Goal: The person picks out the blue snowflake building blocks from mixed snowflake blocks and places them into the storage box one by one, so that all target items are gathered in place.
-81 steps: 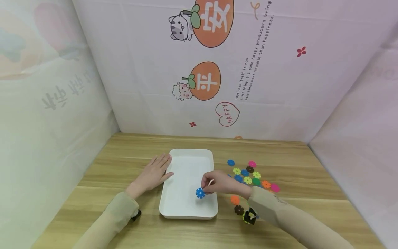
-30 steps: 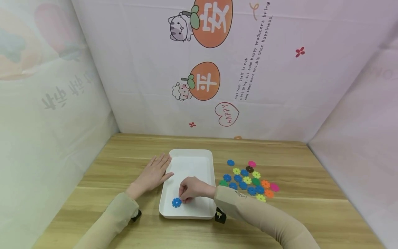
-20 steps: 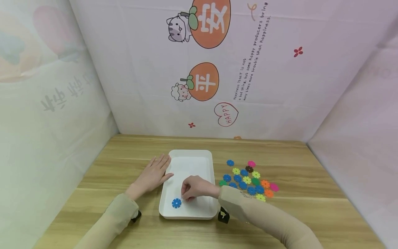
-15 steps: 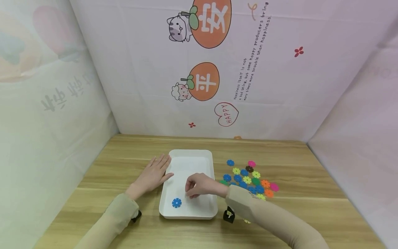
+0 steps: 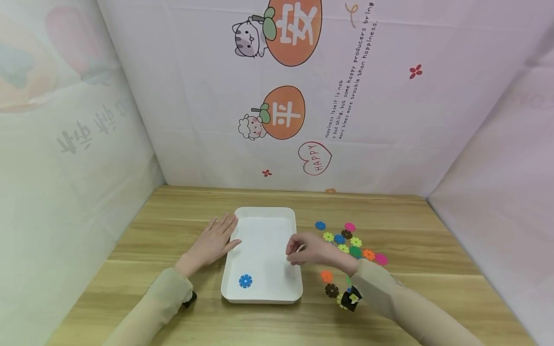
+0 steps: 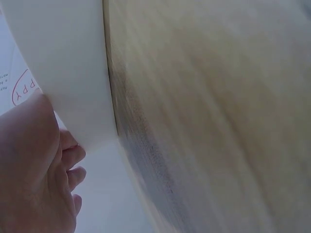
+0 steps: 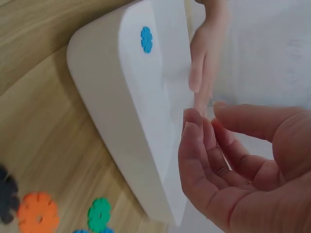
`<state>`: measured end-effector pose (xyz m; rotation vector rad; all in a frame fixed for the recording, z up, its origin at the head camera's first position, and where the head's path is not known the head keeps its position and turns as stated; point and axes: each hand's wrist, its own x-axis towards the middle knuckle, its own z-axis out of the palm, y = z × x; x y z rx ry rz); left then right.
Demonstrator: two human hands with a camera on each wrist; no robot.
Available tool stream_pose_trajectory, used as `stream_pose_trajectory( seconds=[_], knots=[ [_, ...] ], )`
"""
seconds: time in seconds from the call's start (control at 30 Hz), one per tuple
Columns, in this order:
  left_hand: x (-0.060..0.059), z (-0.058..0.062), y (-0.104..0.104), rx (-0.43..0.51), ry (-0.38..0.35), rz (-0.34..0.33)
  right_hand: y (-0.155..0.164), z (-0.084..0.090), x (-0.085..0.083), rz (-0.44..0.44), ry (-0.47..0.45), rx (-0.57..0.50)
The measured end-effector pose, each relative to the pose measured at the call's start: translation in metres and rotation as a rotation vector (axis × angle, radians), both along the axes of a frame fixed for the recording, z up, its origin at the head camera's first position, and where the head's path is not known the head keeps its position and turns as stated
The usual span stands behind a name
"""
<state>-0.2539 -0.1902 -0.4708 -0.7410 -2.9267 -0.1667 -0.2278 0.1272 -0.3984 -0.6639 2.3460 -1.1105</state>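
White tray holds one blue flower disc; both hands empty, fingers relaxed

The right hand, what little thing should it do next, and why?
Probably reach a bit further right and pick up one loose blue flower piece. The right hand holds nothing and hangs over the tray's right edge, beside the coloured pile. Only one blue piece lies in the tray, and the left hand rests flat against its left rim.

The right hand is now empty and back over the tray's right rim, with the blue flower piece left lying in the near-left corner.
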Motion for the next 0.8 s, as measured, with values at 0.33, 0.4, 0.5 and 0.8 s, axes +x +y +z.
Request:
stream_pose_trajectory(
  seconds=[0.33, 0.4, 0.5, 0.8],
  knots=[
    [0.001, -0.001, -0.001, 0.015, 0.020, -0.009, 0.058, -0.004, 0.013, -0.006, 0.053, -0.012],
    [0.001, -0.001, -0.001, 0.014, 0.014, -0.008, 0.069, -0.008, 0.017, -0.012, 0.052, -0.013],
    [0.001, -0.002, -0.001, 0.013, 0.003, -0.009, 0.086, -0.015, 0.023, -0.034, 0.043, 0.005],
    [-0.001, -0.002, -0.001, 0.016, 0.004, -0.008, 0.126, -0.028, 0.042, -0.090, 0.043, 0.014]
  ],
)
